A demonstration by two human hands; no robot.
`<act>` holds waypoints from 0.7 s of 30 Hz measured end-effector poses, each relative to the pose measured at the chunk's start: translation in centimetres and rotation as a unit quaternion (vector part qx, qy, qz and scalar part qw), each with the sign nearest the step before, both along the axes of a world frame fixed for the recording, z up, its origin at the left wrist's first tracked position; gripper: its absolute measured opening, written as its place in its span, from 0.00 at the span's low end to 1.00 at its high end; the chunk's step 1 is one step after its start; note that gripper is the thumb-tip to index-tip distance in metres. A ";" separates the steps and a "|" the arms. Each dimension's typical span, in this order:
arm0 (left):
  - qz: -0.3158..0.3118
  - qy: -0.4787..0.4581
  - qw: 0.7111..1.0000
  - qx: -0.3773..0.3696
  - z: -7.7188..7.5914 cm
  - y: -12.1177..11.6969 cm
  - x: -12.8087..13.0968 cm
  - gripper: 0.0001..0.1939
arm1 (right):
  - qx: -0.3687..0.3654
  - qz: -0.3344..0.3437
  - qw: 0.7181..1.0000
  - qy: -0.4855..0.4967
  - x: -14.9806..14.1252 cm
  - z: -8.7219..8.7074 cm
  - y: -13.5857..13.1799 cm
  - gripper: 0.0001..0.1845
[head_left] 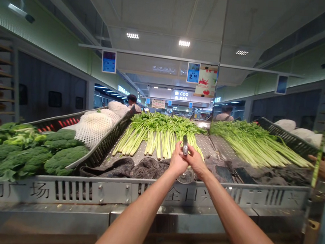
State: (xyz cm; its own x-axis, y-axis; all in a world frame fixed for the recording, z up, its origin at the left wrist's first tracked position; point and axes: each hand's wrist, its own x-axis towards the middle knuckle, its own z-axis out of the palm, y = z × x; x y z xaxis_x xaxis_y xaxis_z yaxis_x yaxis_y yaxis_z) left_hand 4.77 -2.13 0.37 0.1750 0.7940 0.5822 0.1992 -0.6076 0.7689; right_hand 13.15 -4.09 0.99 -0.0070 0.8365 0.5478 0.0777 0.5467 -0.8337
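Observation:
My left hand [178, 161] and my right hand [196, 161] meet in front of me, fingers closed together. Between them they hold a small silver-and-black thing [185, 150] that looks like a wristwatch; its details are too small to read. Just behind it, bunches of celery [155, 142] lie on a dimpled metal shelf [139, 158], leaves toward the back and stalk ends toward me. Crumpled dark cloth [147, 169] runs along the front of the shelf. Below my hands a clear round object [186, 176] is partly hidden by my wrists.
Broccoli [29, 152] fills the left, near white foam-netted produce [94, 125] and a dark crate side [106, 140]. A grey slatted rail [110, 192] edges the stand. To the right, a mirror [260, 108] reflects the celery. A dark flat object [224, 173] lies on the cloth. A person [134, 102] stands beyond.

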 end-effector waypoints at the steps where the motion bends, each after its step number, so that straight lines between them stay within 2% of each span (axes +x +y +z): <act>1: -0.012 -0.004 1.000 0.006 -0.1 -0.1 -0.1 0.38 | 0.007 -0.005 1.000 0.003 0.0 0.0 0.0 0.28; 5: -0.032 -0.034 0.999 0.015 -1.0 -0.6 -0.4 0.43 | 0.027 -0.037 0.996 0.078 0.7 0.1 0.5 0.22; 8: -0.061 -0.032 0.997 -0.043 -2.2 -0.8 -0.9 0.43 | 0.029 -0.063 0.988 0.135 1.3 0.5 0.9 0.20; 11: -0.087 -0.009 0.994 -0.069 -3.1 -1.0 -1.3 0.39 | 0.014 -0.070 0.987 0.144 1.5 1.2 0.9 0.18; 15: -0.028 0.026 0.998 -0.058 -3.0 -1.1 -1.1 0.36 | -0.022 -0.105 0.987 0.117 1.6 1.8 0.9 0.16; 21: 0.022 0.071 0.997 -0.028 -2.0 -1.7 -0.4 0.35 | 0.006 -0.241 0.969 0.058 2.1 2.2 1.9 0.16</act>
